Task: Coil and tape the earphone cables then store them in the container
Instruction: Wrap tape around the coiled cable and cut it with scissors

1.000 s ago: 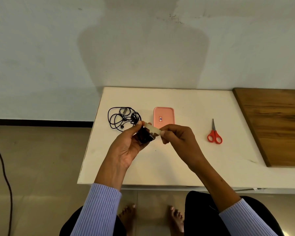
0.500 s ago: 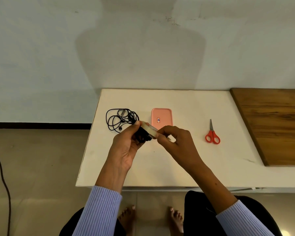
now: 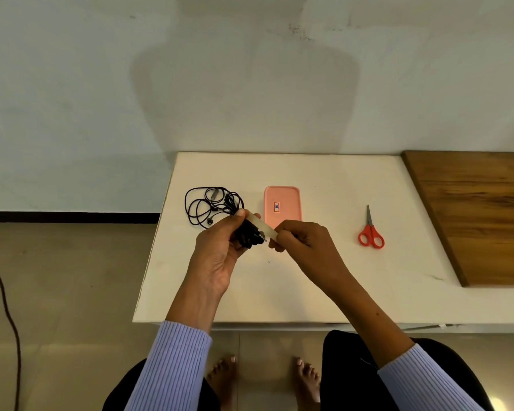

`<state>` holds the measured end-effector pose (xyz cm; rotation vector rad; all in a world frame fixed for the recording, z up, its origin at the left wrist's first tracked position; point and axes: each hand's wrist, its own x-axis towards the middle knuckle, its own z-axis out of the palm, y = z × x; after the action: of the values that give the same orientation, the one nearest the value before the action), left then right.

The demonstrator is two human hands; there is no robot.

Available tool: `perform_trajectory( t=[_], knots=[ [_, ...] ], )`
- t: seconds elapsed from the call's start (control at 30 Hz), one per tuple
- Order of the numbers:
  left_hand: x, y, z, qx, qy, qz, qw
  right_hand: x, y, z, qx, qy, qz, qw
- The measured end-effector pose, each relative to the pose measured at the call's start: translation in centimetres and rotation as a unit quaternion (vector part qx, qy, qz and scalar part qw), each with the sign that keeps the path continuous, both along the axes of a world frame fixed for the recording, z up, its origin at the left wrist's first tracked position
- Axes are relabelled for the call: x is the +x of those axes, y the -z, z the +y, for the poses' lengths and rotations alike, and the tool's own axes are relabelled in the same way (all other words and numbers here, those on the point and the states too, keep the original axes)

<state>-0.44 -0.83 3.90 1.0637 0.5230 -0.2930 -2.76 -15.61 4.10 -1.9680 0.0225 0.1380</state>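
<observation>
1. The pink container [image 3: 282,206], lying flat on the white bench [image 3: 324,277], carries a small rectangular label [image 3: 276,207] at the centre of its top.
2. The label shows red and blue marks, too small to read.
3. No other text shows.

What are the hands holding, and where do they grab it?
The left hand grips the coiled earphones around the bundle. The right hand pinches the free end of the tape strip stuck to them.
</observation>
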Motion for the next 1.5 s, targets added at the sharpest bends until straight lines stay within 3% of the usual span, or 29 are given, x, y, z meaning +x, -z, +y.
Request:
perform_trajectory(
  t=[0.6,0.83,1.03,1.5],
  knots=[
    [0.4,-0.1,1.2,-0.091,0.001,0.045,0.995,0.1,-1.0,-0.7,0.042,-0.049,-0.006,0.998],
    [-0.4,-0.5,0.6,-0.013,0.116,0.002,0.993,0.2,-0.5,-0.7,0.054,0.055,-0.007,0.997],
    [-0.7,-0.4,-0.7,0.097,0.107,-0.051,0.988,0.1,-0.3,-0.1,0.029,0.07,0.018,0.997],
    [-0.5,-0.5,-0.1,0.061,0.074,-0.028,0.995,0.2,-0.9,-0.8,0.066,-0.003,0.04,0.997]
  ],
)
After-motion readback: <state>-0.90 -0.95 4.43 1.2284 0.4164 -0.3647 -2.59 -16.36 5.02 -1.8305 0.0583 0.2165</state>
